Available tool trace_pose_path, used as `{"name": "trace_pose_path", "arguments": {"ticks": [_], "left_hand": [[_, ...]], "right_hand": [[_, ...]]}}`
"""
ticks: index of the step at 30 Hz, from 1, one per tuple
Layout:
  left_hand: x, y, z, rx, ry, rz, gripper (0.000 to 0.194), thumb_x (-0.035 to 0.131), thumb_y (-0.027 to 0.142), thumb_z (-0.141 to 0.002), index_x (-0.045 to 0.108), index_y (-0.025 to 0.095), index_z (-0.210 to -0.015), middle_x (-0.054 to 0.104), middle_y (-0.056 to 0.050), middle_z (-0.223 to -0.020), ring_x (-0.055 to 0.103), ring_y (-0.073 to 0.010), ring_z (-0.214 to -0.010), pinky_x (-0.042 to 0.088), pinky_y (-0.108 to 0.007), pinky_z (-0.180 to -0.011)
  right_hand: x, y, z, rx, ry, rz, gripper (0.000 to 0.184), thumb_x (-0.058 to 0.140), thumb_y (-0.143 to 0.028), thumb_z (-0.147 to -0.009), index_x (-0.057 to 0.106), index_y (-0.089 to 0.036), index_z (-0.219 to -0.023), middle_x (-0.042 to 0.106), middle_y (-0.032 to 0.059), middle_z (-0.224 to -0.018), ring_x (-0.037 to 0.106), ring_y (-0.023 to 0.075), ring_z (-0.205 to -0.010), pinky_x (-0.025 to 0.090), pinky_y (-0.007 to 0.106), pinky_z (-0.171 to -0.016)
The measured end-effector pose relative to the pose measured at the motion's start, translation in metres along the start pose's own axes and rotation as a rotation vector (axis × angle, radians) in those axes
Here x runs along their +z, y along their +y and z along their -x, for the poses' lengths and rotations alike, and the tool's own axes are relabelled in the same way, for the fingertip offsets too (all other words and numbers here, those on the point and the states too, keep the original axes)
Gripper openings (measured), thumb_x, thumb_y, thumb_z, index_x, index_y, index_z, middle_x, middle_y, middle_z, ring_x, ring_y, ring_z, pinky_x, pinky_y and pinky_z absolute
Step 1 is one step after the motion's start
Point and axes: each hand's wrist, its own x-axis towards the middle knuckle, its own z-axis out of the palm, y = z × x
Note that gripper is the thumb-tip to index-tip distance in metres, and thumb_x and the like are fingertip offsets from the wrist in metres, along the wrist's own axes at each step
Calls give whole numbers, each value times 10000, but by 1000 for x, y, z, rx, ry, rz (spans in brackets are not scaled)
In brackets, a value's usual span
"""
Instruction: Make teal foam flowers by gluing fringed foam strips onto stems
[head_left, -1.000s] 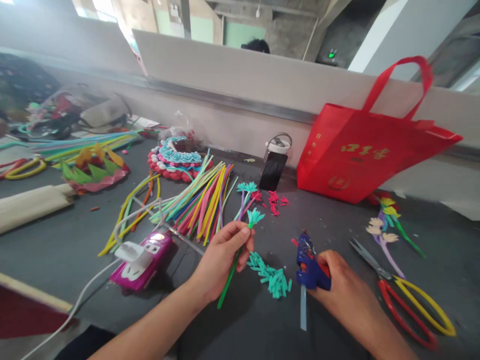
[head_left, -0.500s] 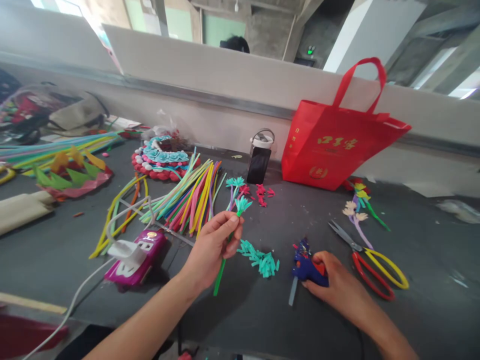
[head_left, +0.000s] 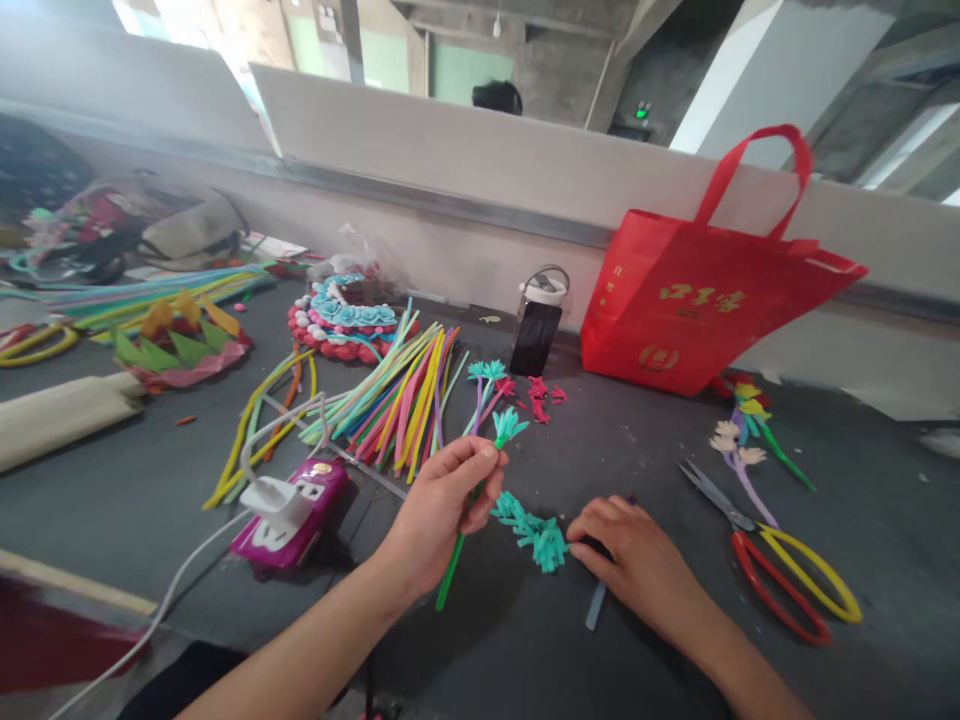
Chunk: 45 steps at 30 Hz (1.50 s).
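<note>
My left hand is closed around the green stem of a teal pipe-cleaner flower, holding it upright above the table. At the right edge of a pile of short teal pipe-cleaner pieces, the fingertips of my right hand are pinched together on an end piece. Largely hidden beneath that hand is the dark blue glue gun, with its grey glue stick poking out toward me. Scissors with red and yellow handles lie to the right, blades parted.
Coloured pipe cleaners and a purple power strip lie to the left. Behind are red pieces, a bottle, a phone and a red bag. Finished flowers rest at right; a paper crown sits far left.
My right hand has let go of the glue gun and moved left to the teal pile. My left hand still holds the flower. The whole view has shifted slightly.
</note>
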Motion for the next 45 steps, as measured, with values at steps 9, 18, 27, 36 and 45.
{"name": "trace_pose_path", "arguments": {"ticks": [9, 18, 27, 36, 45], "left_hand": [[3, -3, 0, -44, 19, -30, 220, 666, 352, -835, 564, 167, -772, 497, 41, -611, 312, -42, -440, 162, -189, -410], [1, -11, -2, -92, 43, -116, 230, 616, 379, -868, 580, 159, -810, 509, 36, -615, 329, -43, -436, 151, -205, -419], [3, -11, -2, -136, 56, -158, 256, 634, 408, -839, 555, 169, -790, 497, 49, -593, 308, -41, -424, 146, -209, -416], [8, -13, 1, -107, 40, -209, 291, 659, 431, -818, 549, 168, -762, 486, 52, -574, 314, -45, -453, 168, -196, -426], [9, -12, 2, -95, 61, -226, 308, 677, 444, -775, 553, 167, -730, 441, 64, -535, 291, -53, -472, 170, -200, -438]], "right_hand": [[-17, -5, -1, -73, 51, -98, 154, 517, -172, -949, 575, -222, -816, 627, -16, -796, 606, 168, -790, 449, 309, -746], [-82, -41, -26, -277, 268, -280, 155, 484, -229, -1015, 631, -254, -972, 666, -4, -909, 630, 144, -875, 492, 251, -780], [-61, -49, -42, -304, 506, -303, 183, 591, -104, -920, 588, -241, -1041, 647, -1, -871, 640, 137, -792, 525, 232, -731], [-51, -49, -43, -291, 536, -251, 176, 604, -104, -909, 553, -231, -1020, 631, -4, -888, 627, 144, -828, 502, 248, -764], [-53, -51, -43, -288, 556, -230, 155, 604, -103, -903, 558, -225, -988, 621, -7, -870, 613, 145, -827, 483, 252, -754]]}}
